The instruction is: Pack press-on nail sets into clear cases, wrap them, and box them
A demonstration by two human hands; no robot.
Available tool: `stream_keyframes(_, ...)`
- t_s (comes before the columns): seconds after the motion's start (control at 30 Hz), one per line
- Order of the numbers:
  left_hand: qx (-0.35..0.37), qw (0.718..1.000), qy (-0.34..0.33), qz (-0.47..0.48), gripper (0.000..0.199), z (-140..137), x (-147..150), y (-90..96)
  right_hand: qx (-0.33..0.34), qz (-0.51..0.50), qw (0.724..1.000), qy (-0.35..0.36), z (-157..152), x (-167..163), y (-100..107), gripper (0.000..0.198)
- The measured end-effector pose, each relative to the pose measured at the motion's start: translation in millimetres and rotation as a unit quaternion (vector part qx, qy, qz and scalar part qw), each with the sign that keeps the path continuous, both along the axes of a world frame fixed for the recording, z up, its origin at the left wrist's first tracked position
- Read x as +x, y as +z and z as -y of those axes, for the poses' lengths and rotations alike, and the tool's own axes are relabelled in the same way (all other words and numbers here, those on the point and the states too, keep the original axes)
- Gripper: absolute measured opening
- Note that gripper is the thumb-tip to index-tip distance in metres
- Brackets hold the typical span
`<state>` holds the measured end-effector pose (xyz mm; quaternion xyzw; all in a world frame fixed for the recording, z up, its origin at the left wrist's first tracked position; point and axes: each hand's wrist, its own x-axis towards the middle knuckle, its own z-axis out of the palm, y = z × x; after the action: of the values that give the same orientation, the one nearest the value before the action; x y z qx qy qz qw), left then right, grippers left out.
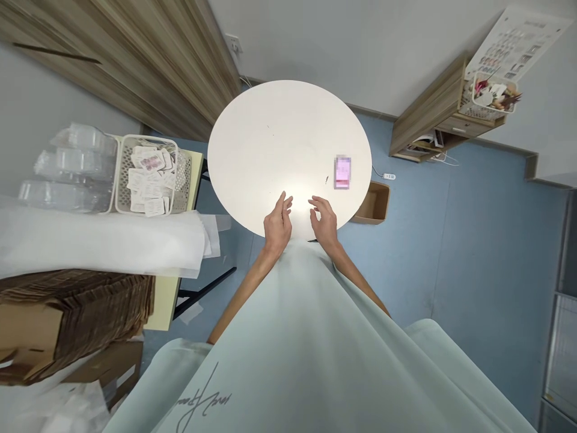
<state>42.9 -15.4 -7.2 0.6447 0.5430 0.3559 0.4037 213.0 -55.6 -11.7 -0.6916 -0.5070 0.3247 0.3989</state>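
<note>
Two counters stand on a blue floor (451, 252): one round white counter (288, 132) straight ahead of the person, and one yellow counter (164, 304) to the left, piled with packing goods. To the right stands one wooden cabinet (426, 111). A heap of folded cardboard (103, 313) fills the lower left, too tightly packed to count. One white basket (183, 180) on the left holds many overlapping cards (151, 180). One open brown box (384, 203) sits just beyond the round counter's right edge.

Two bare hands are at the round counter's near edge. The left hand (278, 222) is loosely open, fingers pointing forward, and grips nothing. The right hand (324, 219) is half open, fingers bent inward, also holding nothing. Whether either touches the surface is hard to tell.

One phone (342, 172), its screen blurred, lies flat on the round counter, ahead of the right hand and slightly to its right, near but not touching; the left hand is farther away.
</note>
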Motion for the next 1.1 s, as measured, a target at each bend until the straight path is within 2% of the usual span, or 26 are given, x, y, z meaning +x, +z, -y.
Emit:
stream_keyframes(0.2, 0.027, 0.999, -0.019, -0.036, 0.063, 10, 16, -4.4, -0.036, -0.011, 0.999, 0.018, 7, 21, 3, 0.035)
stream_keyframes(0.43, 0.045, 0.997, 0.017, -0.061, 0.047, 29, 19, 6.7, -0.033, 0.004, 0.998, 0.048, 11, 40, -4, 0.038)
stream_keyframes(0.53, 0.019, 0.997, 0.071, -0.038, 0.045, 39, 14, 13.0, -0.039, 0.018, 0.997, 0.070, 9, 42, -7, 0.039)
stream_keyframes(0.67, -0.047, 0.991, 0.123, 0.029, 0.059, 43, 0, 18.6, -0.022, 0.030, 0.995, 0.089, 2, 37, -4, 0.038)
stream_keyframes(0.8, -0.039, 0.992, 0.110, 0.040, 0.061, 33, -23, 18.5, -0.002, 0.041, 0.996, 0.085, -10, 17, 5, 0.038)
stream_keyframes(0.9, -0.022, 0.994, 0.092, 0.046, 0.059, 20, -50, 15.2, 0.032, 0.062, 0.995, 0.069, -20, -12, 16, 0.037)
stream_keyframes(1.0, -0.005, 0.995, 0.084, 0.048, 0.059, 8, -89, 11.6, 0.042, 0.046, 0.997, 0.054, -30, -53, 30, 0.031)
stream_keyframes(1.1, 0.024, 0.995, 0.094, 0.035, 0.058, -3, -140, 7.0, 0.050, 0.044, 0.996, 0.052, -41, -100, 44, 0.032)
